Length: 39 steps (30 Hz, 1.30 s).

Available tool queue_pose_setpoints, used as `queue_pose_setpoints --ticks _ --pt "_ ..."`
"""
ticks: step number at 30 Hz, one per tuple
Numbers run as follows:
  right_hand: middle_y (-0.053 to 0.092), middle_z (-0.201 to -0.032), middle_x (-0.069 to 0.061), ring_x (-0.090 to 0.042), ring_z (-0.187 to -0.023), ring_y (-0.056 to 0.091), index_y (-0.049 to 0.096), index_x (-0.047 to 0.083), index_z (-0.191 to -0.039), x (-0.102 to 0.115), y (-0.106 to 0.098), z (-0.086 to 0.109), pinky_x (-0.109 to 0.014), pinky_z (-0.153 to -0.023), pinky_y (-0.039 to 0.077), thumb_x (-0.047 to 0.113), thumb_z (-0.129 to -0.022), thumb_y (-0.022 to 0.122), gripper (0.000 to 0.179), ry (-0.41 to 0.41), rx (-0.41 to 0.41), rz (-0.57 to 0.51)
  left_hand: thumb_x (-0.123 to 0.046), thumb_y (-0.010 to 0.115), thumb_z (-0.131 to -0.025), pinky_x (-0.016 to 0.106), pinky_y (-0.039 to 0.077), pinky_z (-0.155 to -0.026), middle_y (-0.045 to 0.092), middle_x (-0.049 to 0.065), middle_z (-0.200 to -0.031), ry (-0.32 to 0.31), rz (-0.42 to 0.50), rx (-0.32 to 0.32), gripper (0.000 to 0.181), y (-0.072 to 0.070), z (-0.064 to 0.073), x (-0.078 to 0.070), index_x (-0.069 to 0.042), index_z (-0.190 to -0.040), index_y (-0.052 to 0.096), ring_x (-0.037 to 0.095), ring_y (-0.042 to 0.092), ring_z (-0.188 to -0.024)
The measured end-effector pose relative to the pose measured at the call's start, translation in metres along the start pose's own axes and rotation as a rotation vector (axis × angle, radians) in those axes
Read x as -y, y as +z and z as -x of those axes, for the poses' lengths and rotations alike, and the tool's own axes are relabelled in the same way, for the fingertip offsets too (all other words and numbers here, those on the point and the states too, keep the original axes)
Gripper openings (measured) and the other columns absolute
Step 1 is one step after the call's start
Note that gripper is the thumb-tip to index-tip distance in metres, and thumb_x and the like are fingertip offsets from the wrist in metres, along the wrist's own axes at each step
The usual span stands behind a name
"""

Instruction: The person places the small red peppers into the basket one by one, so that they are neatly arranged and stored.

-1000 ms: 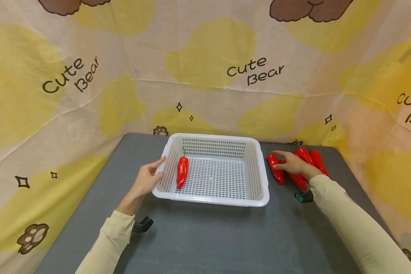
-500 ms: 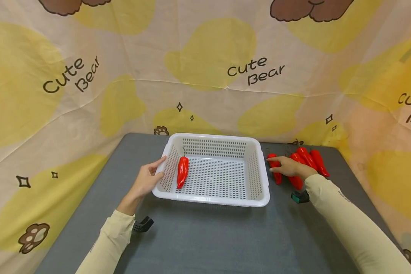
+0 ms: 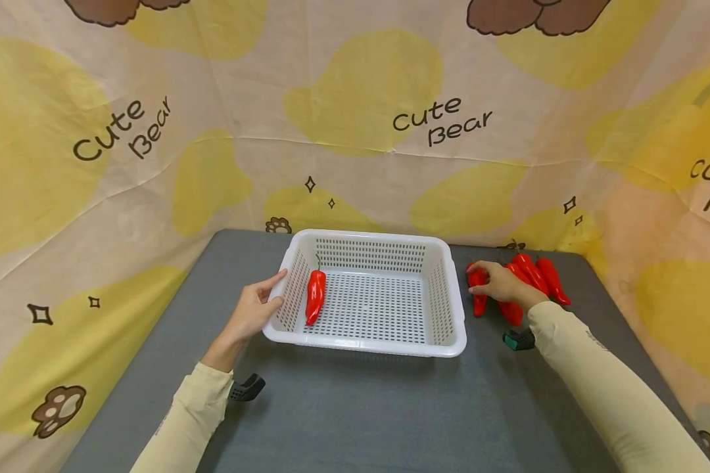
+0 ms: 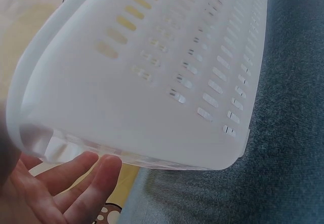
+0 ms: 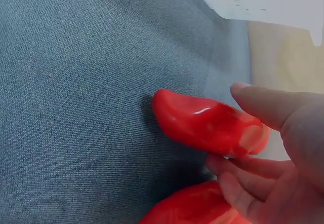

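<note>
A white plastic basket (image 3: 363, 348) with slotted walls stands on the table. My left hand (image 3: 250, 314) holds its left rim; in the left wrist view the fingers (image 4: 104, 181) lie at the edge of the basket wall (image 4: 91, 102). Inside, toward the left, lies one glossy red chili pepper (image 3: 315, 299). Right of the basket, my right hand (image 3: 503, 284) grips another red chili pepper (image 5: 202, 122), thumb on one side and fingers on the other. The hand covers part of this pepper in the head view. Right beside it lies a further red chili pepper (image 5: 195, 206).
More red chili peppers (image 3: 551, 279) lie at the table's back right corner, partly behind my right hand. The grey table (image 3: 378, 414) meets a patterned cloth backdrop (image 3: 355, 131) at the back and sides.
My right hand first reaches out over the nearest pepper, its index finger extending, then draws back slightly with its fingers curled in; that pepper shifts a little. The left hand and basket stay still.
</note>
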State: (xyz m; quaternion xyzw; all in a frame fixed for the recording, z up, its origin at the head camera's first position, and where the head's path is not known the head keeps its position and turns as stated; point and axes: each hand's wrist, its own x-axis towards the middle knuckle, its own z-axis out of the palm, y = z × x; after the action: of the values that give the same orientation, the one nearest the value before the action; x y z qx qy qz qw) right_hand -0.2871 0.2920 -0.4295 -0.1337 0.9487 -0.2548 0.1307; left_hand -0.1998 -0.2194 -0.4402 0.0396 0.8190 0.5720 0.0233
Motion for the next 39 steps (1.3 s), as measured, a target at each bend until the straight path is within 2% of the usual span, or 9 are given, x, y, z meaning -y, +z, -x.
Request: queue_pose_setpoints --ticks 5,13,19,24,32,35,39 --pt "0.056 -0.124 -0.032 -0.05 -0.118 0.05 0.052 -0.003 -0.128 -0.004 0.002 0.0 -0.064 -0.099 0.045 0.009 -0.088 0.072 0.046 -0.029 -0.062 -0.031 0.0 0.052 -0.094 0.035 0.061 -0.079 0.05 0.026 -0.149 -0.001 0.006 0.001 0.06 0.0 0.0 0.0 -0.009 -0.153 0.043 0.039 0.062 -0.118" --pt "0.053 -0.119 -0.032 -0.043 -0.101 0.053 0.045 -0.002 -0.133 -0.003 0.003 0.003 -0.058 -0.088 0.049 -0.004 -0.088 0.051 0.045 -0.03 -0.139 -0.042 0.0 0.052 -0.094 0.034 0.061 -0.078 0.052 0.027 -0.148 0.004 0.001 0.005 0.06 0.0 0.0 -0.001 -0.009 -0.153 0.043 0.04 0.062 -0.119" --pt "0.047 -0.132 -0.035 -0.048 -0.115 0.048 0.038 0.001 -0.147 -0.001 -0.001 0.005 -0.065 -0.1 0.043 -0.005 -0.091 0.044 0.057 0.012 -0.16 -0.095 0.0 0.052 -0.094 0.033 0.061 -0.078 0.052 0.027 -0.147 0.008 0.0 0.002 0.06 0.0 0.0 0.0 -0.009 -0.152 0.043 0.038 0.063 -0.117" --pt "0.044 -0.133 -0.033 -0.044 -0.115 0.046 0.033 0.001 -0.151 -0.001 -0.006 0.006 -0.058 -0.097 0.044 0.001 -0.096 0.05 0.058 0.049 -0.169 -0.15 0.001 0.052 -0.094 0.032 0.061 -0.078 0.053 0.028 -0.146 0.017 0.005 0.001 0.059 0.0 -0.001 0.0 -0.007 -0.152 0.044 0.039 0.063 -0.116" --pt "0.046 -0.132 -0.033 -0.039 -0.1 0.056 0.031 0.0 -0.153 0.003 -0.011 0.005 -0.028 -0.072 0.051 0.002 -0.097 0.054 0.06 0.015 -0.22 -0.23 0.0 0.051 -0.094 0.029 0.06 -0.076 0.052 0.027 -0.147 0.014 -0.007 -0.004 0.059 0.0 -0.001 0.001 -0.008 -0.152 0.043 0.036 0.063 -0.115" --pt "0.046 -0.132 -0.032 -0.035 -0.096 0.057 0.03 0.0 -0.154 0.01 -0.015 0.005 -0.024 -0.069 0.051 0.003 -0.098 0.054 0.061 -0.001 -0.225 -0.258 -0.001 0.051 -0.094 0.03 0.06 -0.076 0.052 0.027 -0.147 0.005 -0.02 -0.004 0.06 0.0 0.0 0.001 -0.009 -0.153 0.043 0.035 0.063 -0.115" --pt "0.047 -0.132 -0.033 -0.032 -0.091 0.057 0.029 0.0 -0.155 0.018 -0.021 0.005 -0.023 -0.069 0.051 0.002 -0.099 0.052 0.061 -0.028 -0.232 -0.309 -0.002 0.052 -0.094 0.031 0.06 -0.076 0.053 0.026 -0.147 -0.004 -0.026 -0.002 0.06 0.0 0.001 0.0 -0.01 -0.153 0.043 0.035 0.063 -0.116"
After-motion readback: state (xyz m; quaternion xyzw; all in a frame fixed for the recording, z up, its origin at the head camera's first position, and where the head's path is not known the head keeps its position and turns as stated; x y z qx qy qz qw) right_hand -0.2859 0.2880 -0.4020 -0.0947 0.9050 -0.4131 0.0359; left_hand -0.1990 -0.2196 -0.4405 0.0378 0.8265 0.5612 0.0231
